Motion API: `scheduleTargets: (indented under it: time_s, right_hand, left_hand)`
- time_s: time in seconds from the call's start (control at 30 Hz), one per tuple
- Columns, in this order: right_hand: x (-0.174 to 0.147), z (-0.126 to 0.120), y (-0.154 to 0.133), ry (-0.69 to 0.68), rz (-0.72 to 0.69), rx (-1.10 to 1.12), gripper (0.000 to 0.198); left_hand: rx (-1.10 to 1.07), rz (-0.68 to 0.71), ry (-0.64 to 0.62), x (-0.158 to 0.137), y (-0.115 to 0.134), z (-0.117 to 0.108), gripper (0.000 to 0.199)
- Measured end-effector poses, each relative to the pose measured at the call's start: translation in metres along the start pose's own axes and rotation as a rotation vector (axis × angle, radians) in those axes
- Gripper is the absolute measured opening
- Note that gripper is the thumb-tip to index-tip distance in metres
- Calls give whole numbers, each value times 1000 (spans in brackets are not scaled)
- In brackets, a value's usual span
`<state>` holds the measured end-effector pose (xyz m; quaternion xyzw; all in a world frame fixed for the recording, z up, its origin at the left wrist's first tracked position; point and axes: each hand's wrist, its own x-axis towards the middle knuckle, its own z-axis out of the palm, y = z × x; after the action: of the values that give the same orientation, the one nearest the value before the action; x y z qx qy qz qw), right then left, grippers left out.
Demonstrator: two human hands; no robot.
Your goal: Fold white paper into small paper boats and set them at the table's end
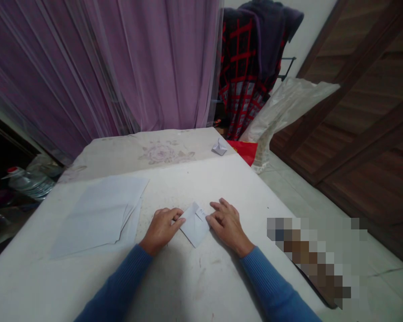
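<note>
A small sheet of white paper (194, 230), folded into a diamond shape, lies on the table between my hands. Small dark marks show on a flap near its top right edge. My left hand (163, 227) pinches the left corner, thumb on top and the other fingers curled. On the opposite side, my right hand (229, 226) touches the right corner with its thumb, its fingers spread apart above the tabletop. Farther back, near the table's right edge, stands a small folded paper piece (219, 146).
A stack of white paper sheets (94, 210) lies on the left of the table (221, 277). The table's right edge drops to a tiled floor. Beyond are a purple curtain (154, 58), a plastic bag (285, 107) and a red bag (246, 151). A red-capped bottle (30, 182) stands left.
</note>
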<state>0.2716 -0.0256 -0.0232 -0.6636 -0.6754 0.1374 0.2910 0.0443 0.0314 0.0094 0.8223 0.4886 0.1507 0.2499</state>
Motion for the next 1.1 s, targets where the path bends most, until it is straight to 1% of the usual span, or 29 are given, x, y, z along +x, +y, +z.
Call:
scheduleTargets:
  time_s: [0.1, 0.17, 0.27, 0.47, 0.73, 0.93, 1.1]
  right_hand:
    - [-3, 3, -6, 60, 44, -32, 28]
    - [-4, 4, -8, 79, 55, -40, 26]
    - [-4, 6, -6, 91, 54, -49, 24]
    - [-6, 8, -6, 125, 44, -69, 24]
    - [-7, 7, -8, 98, 56, -72, 21]
    - [-7, 6, -10, 93, 45, -68, 22]
    - [-7, 6, -9, 74, 67, -63, 21]
  left_hand:
    - [11, -13, 27, -1, 1, 4, 20]
    - [11, -41, 42, -1, 2, 7, 19]
    - [6, -69, 86, -1, 3, 12, 18]
    - [60, -62, 182, -5, 3, 23, 21]
    - [98, -46, 212, -7, 6, 26, 16]
    - [65, -36, 227, -11, 5, 25, 12]
    - [47, -36, 240, -14, 4, 25, 11]
